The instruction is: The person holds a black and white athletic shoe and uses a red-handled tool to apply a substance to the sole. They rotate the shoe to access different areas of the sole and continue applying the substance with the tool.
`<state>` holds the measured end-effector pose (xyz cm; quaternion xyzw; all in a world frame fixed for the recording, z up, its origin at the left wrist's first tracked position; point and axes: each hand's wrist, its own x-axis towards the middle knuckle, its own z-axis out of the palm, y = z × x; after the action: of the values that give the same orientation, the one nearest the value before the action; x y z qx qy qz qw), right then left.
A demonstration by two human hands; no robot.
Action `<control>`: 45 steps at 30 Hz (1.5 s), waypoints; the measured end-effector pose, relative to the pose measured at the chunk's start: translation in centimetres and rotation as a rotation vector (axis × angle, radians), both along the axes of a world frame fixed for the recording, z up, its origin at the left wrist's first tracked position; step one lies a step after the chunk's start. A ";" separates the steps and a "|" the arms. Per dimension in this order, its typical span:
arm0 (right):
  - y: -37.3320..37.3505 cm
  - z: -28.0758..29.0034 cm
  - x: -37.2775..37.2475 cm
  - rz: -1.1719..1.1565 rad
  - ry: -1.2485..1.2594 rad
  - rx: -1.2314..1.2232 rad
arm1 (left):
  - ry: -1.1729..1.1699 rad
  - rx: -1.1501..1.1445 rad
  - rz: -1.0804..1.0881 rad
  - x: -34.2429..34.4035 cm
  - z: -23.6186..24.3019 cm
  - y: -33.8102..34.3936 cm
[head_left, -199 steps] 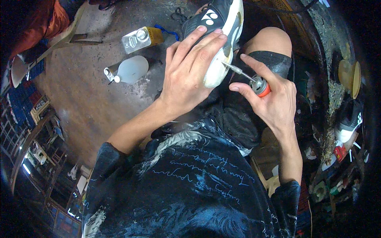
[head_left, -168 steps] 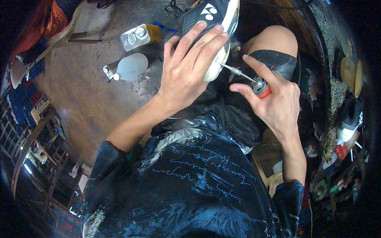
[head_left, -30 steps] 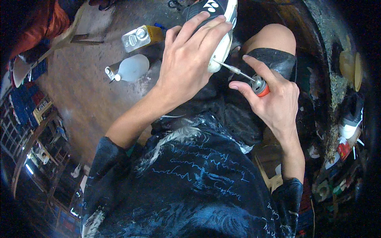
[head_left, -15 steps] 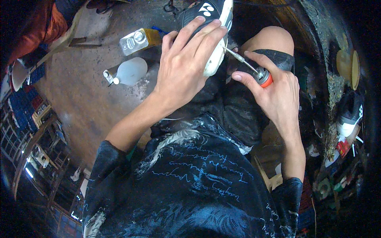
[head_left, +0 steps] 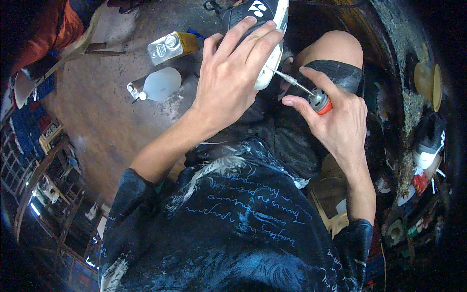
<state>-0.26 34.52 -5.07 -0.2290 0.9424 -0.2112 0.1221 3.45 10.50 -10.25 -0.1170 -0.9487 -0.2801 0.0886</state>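
A black and white sports shoe [head_left: 237,13] lies at the top middle, over my lap. My left hand [head_left: 232,68] wraps over its upper, its fingers bent across the side and the white sole edge [head_left: 265,78]. In my right hand [head_left: 335,107] is an awl [head_left: 297,83] with a thin metal shaft and a grey and red handle end. Its slim tip meets the sole edge just right of my left fingers. My right thumb and forefinger reach along either side of the shaft, while the other fingers curl around the handle, partly hidden.
On the brown floor to the left lie a translucent white bottle [head_left: 162,84] and a silver and yellow can [head_left: 171,47]. My bare knee [head_left: 340,46] rises beyond my right hand. Another shoe [head_left: 429,151] sits at the far right, beside a rough ledge [head_left: 408,117]. An orange cloth [head_left: 51,31] shows at upper left.
The shoe and my left hand have shifted slightly right. The awl's tip has moved a little left and down along the sole edge; my right hand stays nearly in place.
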 end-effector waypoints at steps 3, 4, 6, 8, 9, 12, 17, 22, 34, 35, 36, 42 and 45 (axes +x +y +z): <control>0.1 0.0 0.1 0.012 0.017 0.004 | 0.007 0.001 -0.002 0.0 0.0 0.1; 0.1 0.0 0.1 0.017 0.024 0.006 | 0.012 -0.005 -0.002 -0.1 0.0 0.1; 0.1 0.0 0.2 0.022 0.034 0.005 | 0.014 -0.009 -0.004 -0.1 0.0 0.1; 0.2 -0.1 0.3 0.022 0.039 0.002 | 0.011 -0.004 -0.006 -0.1 0.0 0.1; 0.2 -0.1 0.4 0.027 0.042 0.004 | 0.011 -0.010 -0.006 -0.2 0.1 0.1; 0.1 0.0 0.6 0.039 0.054 0.011 | 0.008 -0.012 -0.005 -0.2 0.1 0.1; 0.1 0.3 0.8 0.037 0.039 0.067 | -0.006 -0.013 -0.021 -0.4 0.3 0.1; 0.1 0.5 1.1 0.045 0.037 0.137 | -0.003 -0.033 -0.025 -0.5 0.2 0.1; 0.1 -0.1 1.2 0.015 0.097 0.080 | -0.014 -0.051 -0.056 -0.7 0.6 -0.1; 0.1 -0.2 1.3 0.011 0.116 0.059 | -0.015 -0.049 -0.059 -0.8 0.6 -0.2; 0.1 -0.1 1.3 0.017 0.107 0.080 | -0.003 -0.076 -0.071 -0.8 0.6 -0.3; 0.9 0.7 0.5 -0.046 -0.070 0.014 | 0.002 -0.054 -0.143 -2.7 1.3 -1.7; 1.1 0.4 -0.6 -0.221 -0.188 -0.274 | 0.011 -0.089 -0.173 -4.5 2.5 -2.5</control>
<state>-0.88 35.59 -4.66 -0.1177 0.9086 -0.3701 0.1534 -1.04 8.00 -7.76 -0.2041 -0.9461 -0.2434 0.0640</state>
